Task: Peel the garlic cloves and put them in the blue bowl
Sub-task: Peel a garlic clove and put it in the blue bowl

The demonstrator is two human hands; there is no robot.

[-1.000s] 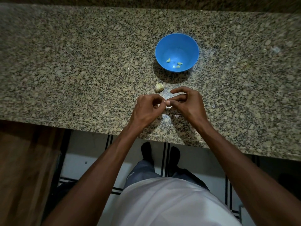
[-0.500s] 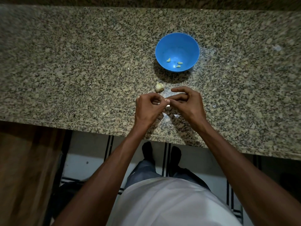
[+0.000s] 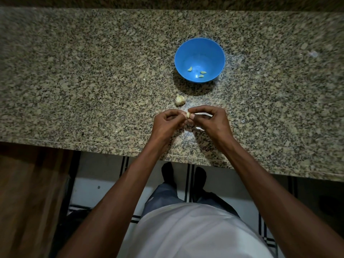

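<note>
One garlic clove (image 3: 188, 114) sits pinched between the fingers of the left hand (image 3: 165, 125) and the right hand (image 3: 212, 121), just above the desk (image 3: 74, 75). It looks light, small and firm, with dry, papery skin that probably tears easily; gripping the ends should leave the skin free. Three peeled cloves (image 3: 190, 69) lie in the blue bowl (image 3: 199, 45); the remaining garlic head (image 3: 180, 100) waits nearby.

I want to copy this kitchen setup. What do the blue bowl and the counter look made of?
Blue bowl: probably plastic, given its uniform saturated colour, thin rim and soft semi-gloss sheen. Counter: looks like polished granite, speckled beige, grey and black with a faint glare near its front edge; a granite-look laminate cannot be excluded.
</note>
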